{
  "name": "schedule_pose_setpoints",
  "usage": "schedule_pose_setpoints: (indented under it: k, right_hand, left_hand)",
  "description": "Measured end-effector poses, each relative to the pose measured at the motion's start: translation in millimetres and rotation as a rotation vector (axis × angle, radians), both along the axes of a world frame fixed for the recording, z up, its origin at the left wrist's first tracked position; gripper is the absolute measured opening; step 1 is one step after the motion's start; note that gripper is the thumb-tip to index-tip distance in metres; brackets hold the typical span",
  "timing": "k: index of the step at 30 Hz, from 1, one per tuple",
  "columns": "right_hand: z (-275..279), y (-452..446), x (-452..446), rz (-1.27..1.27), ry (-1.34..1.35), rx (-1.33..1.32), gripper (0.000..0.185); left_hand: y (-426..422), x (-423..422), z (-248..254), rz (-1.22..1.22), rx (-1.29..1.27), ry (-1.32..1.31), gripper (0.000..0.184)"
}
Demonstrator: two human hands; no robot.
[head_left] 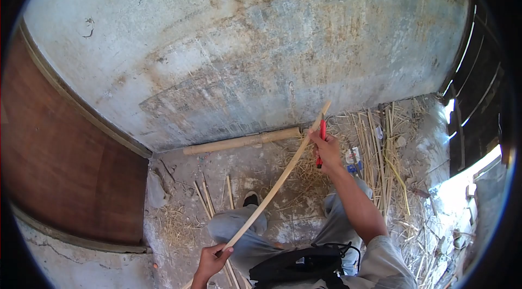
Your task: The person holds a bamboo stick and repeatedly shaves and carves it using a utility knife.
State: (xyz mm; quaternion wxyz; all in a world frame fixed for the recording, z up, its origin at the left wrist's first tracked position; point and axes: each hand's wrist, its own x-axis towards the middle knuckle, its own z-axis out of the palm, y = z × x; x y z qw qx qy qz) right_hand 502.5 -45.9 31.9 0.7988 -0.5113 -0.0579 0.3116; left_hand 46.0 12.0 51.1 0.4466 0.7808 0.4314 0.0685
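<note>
A long, pale bamboo strip point(272, 194) runs diagonally up across my lap, bowed slightly. Near its lower end, my left hand point(212, 263) is closed around it with thumb and fingers. My right hand point(328, 152) grips a red utility knife point(323, 130) against the upper part of the strip. Past that hand, the strip's far end sticks out toward the wall. Whether the knife's blade touches the strip is too small to tell. My knees in grey trousers are bent on either side, and a black bag point(299, 263) rests at my waist.
A thick bamboo pole point(244, 142) lies along the foot of the stained wall point(228, 55). Several split strips point(375, 153) and shavings cover the floor at right. More thin strips point(205, 197) are by my left leg. A brown door panel point(70, 153) stands at left.
</note>
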Motion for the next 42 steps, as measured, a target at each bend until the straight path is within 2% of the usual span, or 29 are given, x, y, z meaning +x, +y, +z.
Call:
schedule_pose_setpoints:
  k: [2, 6, 8, 15, 20, 24, 27, 33, 35, 42]
  right_hand:
    - [-4.8, -1.5, 3.3, 0.114, -0.088, -0.068, 0.017]
    - [8.1, -2.0, -1.8, 0.091, -0.088, -0.091, 0.021]
    - [6.9, -1.0, -2.6, 0.058, -0.074, -0.044, 0.022]
    - [6.4, -3.4, -3.1, 0.063, -0.028, 0.014, 0.023]
    - [8.7, -3.1, -4.7, 0.077, -0.104, -0.090, 0.023]
    - [4.9, -2.4, -4.8, 0.106, -0.132, -0.126, 0.021]
    - [-0.4, 0.3, -4.3, 0.106, -0.116, -0.037, 0.017]
    - [-10.9, -1.2, 1.6, 0.181, -0.134, -0.081, 0.020]
    - [-13.3, -1.6, 2.7, 0.215, -0.154, -0.068, 0.018]
    - [1.2, -4.4, -3.8, 0.100, -0.117, -0.065, 0.011]
  left_hand:
    - [-0.3, -1.5, -2.2, -0.033, 0.002, -0.007, 0.021]
    - [4.1, -9.3, -12.3, -0.064, -0.055, -0.035, 0.025]
    - [4.1, -8.1, -4.9, -0.041, -0.303, -0.041, 0.029]
    - [2.1, -8.3, -12.9, -0.095, -0.283, 0.011, 0.030]
    - [-2.4, -1.8, -7.5, -0.061, -0.040, 0.047, 0.020]
    - [-3.6, -3.6, -10.3, -0.010, -0.010, 0.021, 0.020]
    - [-3.6, -3.5, -7.5, 0.003, 0.031, 0.056, 0.019]
    - [-8.3, 3.7, -4.2, -0.020, 0.250, 0.110, 0.022]
    - [-8.5, 4.3, -7.4, 0.007, 0.366, 0.032, 0.025]
    - [-4.2, 10.9, 6.5, 0.019, 0.421, 0.091, 0.033]
